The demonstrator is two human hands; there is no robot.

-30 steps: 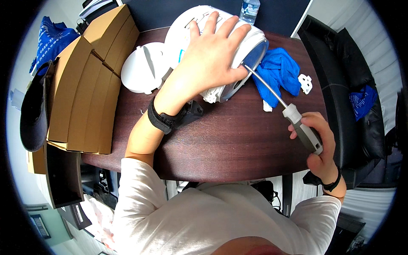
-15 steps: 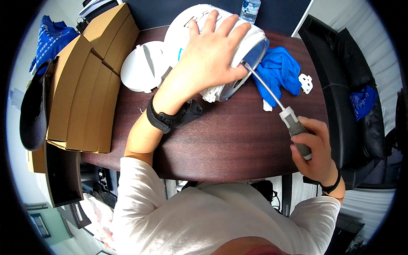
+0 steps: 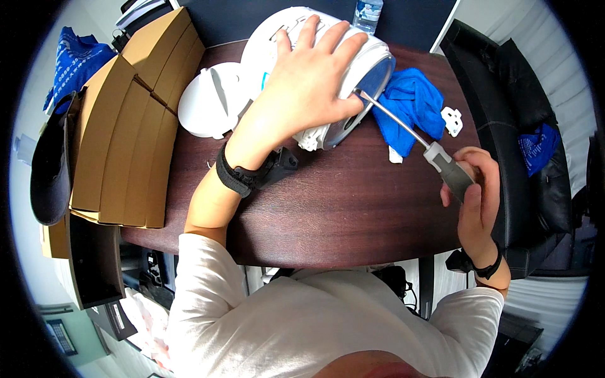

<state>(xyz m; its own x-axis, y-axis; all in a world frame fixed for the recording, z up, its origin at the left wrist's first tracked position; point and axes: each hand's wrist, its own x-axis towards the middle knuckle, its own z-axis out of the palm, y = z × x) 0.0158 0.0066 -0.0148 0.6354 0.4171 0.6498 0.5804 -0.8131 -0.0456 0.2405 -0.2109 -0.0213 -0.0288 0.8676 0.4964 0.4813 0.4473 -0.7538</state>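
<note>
A rounded white appliance (image 3: 268, 39) lies on its side on the dark wooden table, its round grey-blue end facing right. Spread flat across its upper side is my left hand (image 3: 313, 82), fingers apart and thumb near the end's rim. My right hand (image 3: 476, 179) grips the grey handle of a long screwdriver (image 3: 403, 124). The shaft slants up and left, its tip against the appliance's end beside my left thumb; what the tip touches is too small to make out. Behind the shaft lies a crumpled blue cloth (image 3: 413, 101).
A round white cover (image 3: 205, 104) rests left of the appliance. Cardboard boxes (image 3: 120, 145) stand along the table's left side, with a dark cap (image 3: 50, 170) beside them. A water bottle (image 3: 367, 14) stands behind; a small white plate (image 3: 452, 121) lies at right, near a black sofa (image 3: 504, 132).
My right hand has shifted up and right and turned around the handle. The screwdriver's handle has swung slightly upward and to the right, while its tip stays at the appliance. My left hand barely moved.
</note>
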